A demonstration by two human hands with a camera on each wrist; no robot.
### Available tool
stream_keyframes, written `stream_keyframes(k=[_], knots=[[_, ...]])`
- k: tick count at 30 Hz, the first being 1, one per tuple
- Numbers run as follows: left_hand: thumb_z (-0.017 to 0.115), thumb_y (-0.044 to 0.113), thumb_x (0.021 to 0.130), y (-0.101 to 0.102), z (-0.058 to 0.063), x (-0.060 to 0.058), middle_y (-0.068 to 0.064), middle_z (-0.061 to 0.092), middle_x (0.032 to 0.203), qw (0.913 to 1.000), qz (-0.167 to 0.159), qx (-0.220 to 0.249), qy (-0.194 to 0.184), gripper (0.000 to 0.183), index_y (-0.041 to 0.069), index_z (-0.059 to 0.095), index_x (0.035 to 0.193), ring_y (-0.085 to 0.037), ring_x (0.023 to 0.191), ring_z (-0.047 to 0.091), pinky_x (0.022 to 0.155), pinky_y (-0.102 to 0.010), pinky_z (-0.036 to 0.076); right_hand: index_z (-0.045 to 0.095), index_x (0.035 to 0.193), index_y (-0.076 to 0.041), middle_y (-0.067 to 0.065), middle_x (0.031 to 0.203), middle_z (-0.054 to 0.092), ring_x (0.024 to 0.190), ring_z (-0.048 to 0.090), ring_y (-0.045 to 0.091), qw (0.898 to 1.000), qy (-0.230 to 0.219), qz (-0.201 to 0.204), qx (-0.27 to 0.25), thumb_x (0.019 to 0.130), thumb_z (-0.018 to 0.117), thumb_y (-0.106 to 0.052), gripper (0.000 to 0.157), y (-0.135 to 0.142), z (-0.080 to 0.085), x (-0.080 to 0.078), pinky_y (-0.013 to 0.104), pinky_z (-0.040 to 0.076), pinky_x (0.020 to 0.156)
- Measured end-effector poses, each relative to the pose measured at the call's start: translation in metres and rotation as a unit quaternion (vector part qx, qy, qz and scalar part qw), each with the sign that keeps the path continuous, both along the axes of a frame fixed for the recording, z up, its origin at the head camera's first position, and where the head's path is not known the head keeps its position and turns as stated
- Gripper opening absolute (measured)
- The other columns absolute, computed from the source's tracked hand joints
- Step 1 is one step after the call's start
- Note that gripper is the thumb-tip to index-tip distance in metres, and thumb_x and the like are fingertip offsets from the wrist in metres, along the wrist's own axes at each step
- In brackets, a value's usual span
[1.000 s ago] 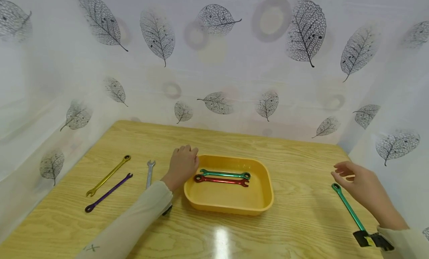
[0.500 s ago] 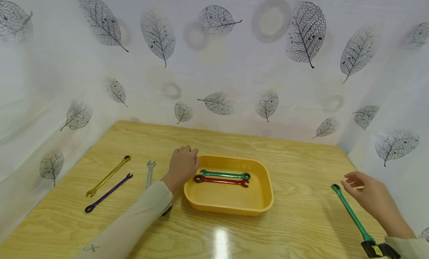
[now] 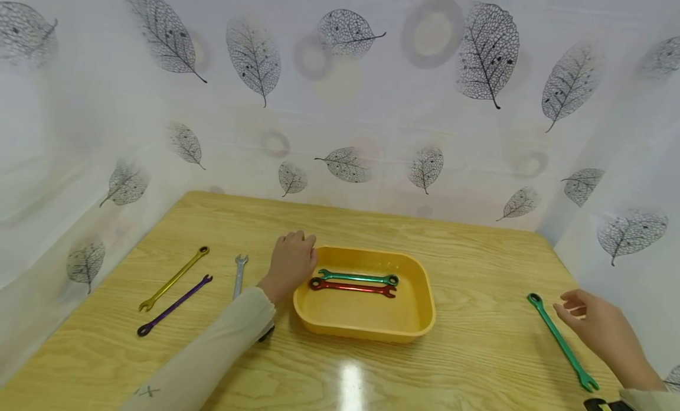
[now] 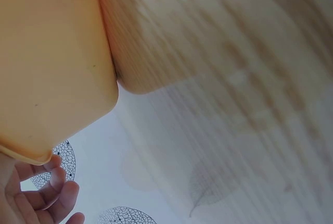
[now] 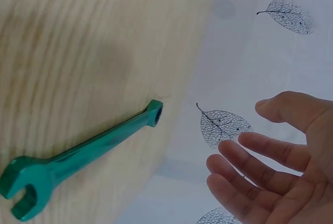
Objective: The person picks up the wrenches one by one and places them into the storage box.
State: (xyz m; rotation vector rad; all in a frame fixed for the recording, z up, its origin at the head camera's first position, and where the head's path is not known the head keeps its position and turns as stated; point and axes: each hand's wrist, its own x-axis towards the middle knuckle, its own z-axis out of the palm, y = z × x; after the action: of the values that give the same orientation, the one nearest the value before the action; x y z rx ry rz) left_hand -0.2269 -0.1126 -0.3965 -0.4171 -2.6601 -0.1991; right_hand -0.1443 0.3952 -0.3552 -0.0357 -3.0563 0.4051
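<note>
My left hand (image 3: 289,260) grips the back left corner of a yellow plastic basin (image 3: 366,334); in the left wrist view its curled fingers lie right at the basin's rim (image 4: 31,157). Inside the basin, a green combination wrench (image 3: 358,277) lies alongside a red one (image 3: 353,288). At the far right, a larger green combination wrench (image 3: 560,340) rests on the table. My right hand (image 3: 605,328) hovers just right of this wrench, holding nothing. Its fingers are loosely bent and the thumb stands apart in the right wrist view.
Left of the basin lie a silver wrench (image 3: 238,278), partly hidden by my left sleeve, a yellow wrench (image 3: 175,278) and a purple wrench (image 3: 175,306). A leaf-patterned curtain (image 3: 340,104) surrounds the back and sides of the wooden table (image 3: 467,364).
My right hand has moved right and toward me, off the large green wrench's ring end, uncovering its open end. The left hand and the basin have stayed put.
</note>
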Motion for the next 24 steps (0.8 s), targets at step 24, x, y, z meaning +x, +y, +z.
stream_keyframes(k=[24], knots=[[0.06,0.018,0.086,0.001,0.0,0.0,-0.009,0.059,0.078,1.0,0.004,0.0,-0.005,0.011,0.007,0.062,0.085,-0.024,0.073,0.057,0.073,-0.041,0.049,0.056,0.103,0.016,0.026,0.088,0.065,0.076,0.062,0.033,0.994,-0.113,0.001,0.007,0.09,0.059,-0.036,0.053,0.029,-0.028,0.003,0.044,0.049,0.064]])
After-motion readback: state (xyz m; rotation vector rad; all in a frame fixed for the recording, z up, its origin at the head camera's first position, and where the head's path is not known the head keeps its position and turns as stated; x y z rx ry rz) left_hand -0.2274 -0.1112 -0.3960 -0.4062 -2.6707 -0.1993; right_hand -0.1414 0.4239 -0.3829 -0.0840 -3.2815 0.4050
